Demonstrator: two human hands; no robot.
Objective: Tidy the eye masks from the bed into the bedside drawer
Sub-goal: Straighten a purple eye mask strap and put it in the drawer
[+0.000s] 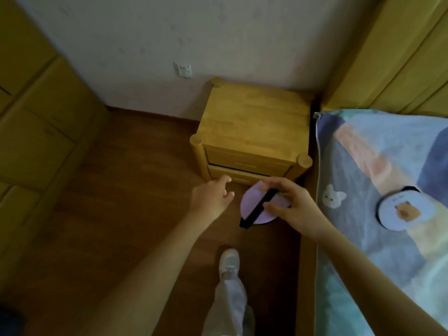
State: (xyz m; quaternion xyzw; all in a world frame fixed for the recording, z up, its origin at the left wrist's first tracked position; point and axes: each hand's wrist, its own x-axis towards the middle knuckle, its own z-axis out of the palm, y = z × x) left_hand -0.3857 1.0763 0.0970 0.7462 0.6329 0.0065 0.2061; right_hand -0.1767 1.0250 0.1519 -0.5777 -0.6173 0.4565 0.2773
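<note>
My right hand [294, 207] pinches a lilac eye mask [252, 202] with a black strap, held in the air in front of the wooden bedside table [254, 122]. My left hand [213, 197] is stretched out toward the lower drawer [232, 177], fingers loosely spread and holding nothing. The lower drawer stands slightly out, with a dark gap above it; the upper drawer [244, 161] is pushed in. A second eye mask [402, 209], pale blue with a brown bear picture, lies on the bed to the right.
The bed [378, 238] with a pastel patterned cover fills the right side, its wooden headboard [400, 57] behind. A wooden wardrobe [36, 117] lines the left. My leg and white shoe [229, 263] stand on the brown floor below the hands.
</note>
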